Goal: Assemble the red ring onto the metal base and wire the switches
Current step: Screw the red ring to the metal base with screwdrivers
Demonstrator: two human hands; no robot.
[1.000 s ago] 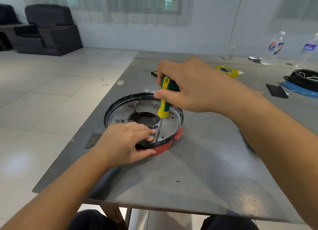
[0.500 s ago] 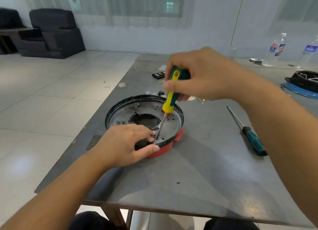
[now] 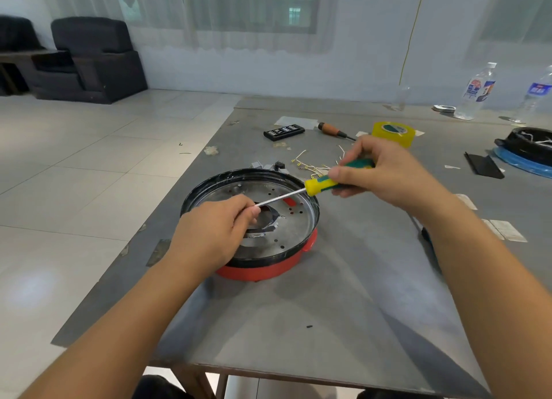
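A round metal base (image 3: 294, 230) with a black rim sits on the red ring (image 3: 268, 271) near the table's left edge. My right hand (image 3: 385, 176) grips the green and yellow handle of a screwdriver (image 3: 321, 185), held almost level above the base. Its thin shaft points left to my left hand (image 3: 213, 234), whose fingertips pinch the tip over the base's central hole. Whether a screw sits between those fingers is hidden. Loose wires (image 3: 313, 167) with yellow ends lie just behind the base, next to small black switches (image 3: 279, 165).
On the grey table (image 3: 343, 324): a black bit case (image 3: 283, 132), an orange-handled tool (image 3: 334, 131), yellow tape (image 3: 393, 133), two water bottles (image 3: 478, 91), another black pot on a blue ring (image 3: 525, 151), a black card (image 3: 484, 165), a second screwdriver (image 3: 425, 237) under my right forearm, a small black screw (image 3: 309, 326).
The screwdriver has gone from standing upright in the base to lying nearly level above it. My left hand left the base's near rim and now pinches the tip.
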